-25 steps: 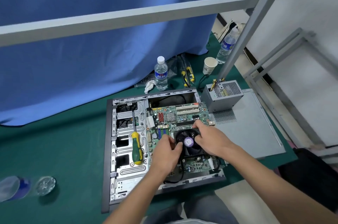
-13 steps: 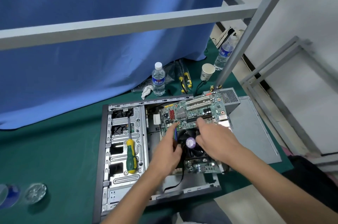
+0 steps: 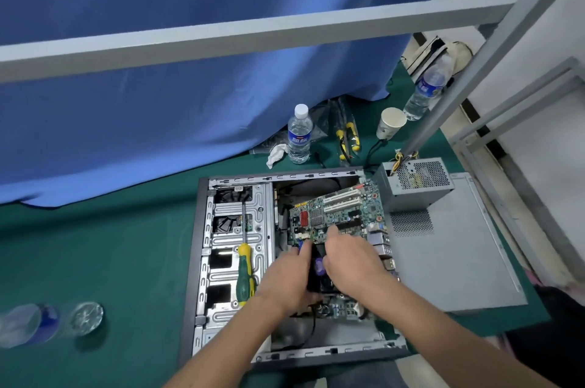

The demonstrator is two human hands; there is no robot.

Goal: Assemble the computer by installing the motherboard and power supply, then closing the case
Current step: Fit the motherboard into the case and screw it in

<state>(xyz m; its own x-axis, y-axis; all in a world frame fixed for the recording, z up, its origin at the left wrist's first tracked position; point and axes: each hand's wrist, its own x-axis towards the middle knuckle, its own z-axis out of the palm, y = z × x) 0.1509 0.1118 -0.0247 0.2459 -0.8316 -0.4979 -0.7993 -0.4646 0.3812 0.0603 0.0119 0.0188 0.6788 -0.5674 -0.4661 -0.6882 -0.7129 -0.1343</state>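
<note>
An open grey computer case (image 3: 202,245) lies flat on the green table. Over its right half hangs the green motherboard (image 3: 342,213), tilted, its right edge raised near the case's right wall. Both hands hold it by the black CPU fan (image 3: 318,267). My left hand (image 3: 286,280) grips the fan's left side. My right hand (image 3: 351,261) grips its right side, fingers reaching over the board. The grey power supply (image 3: 418,185) stands outside the case on the loose side panel (image 3: 452,261), to the right.
A green-and-yellow screwdriver (image 3: 244,273) lies on the drive cage inside the case. Behind the case stand a water bottle (image 3: 299,137), a paper cup (image 3: 391,123), yellow-handled pliers (image 3: 348,139) and a second bottle (image 3: 427,90). A bottle (image 3: 47,322) lies at the left. A grey frame bar crosses overhead.
The motherboard lay flat in the case a second ago. Both hands have since lifted it by the fan and tilted it up toward the right, and the view has shifted.
</note>
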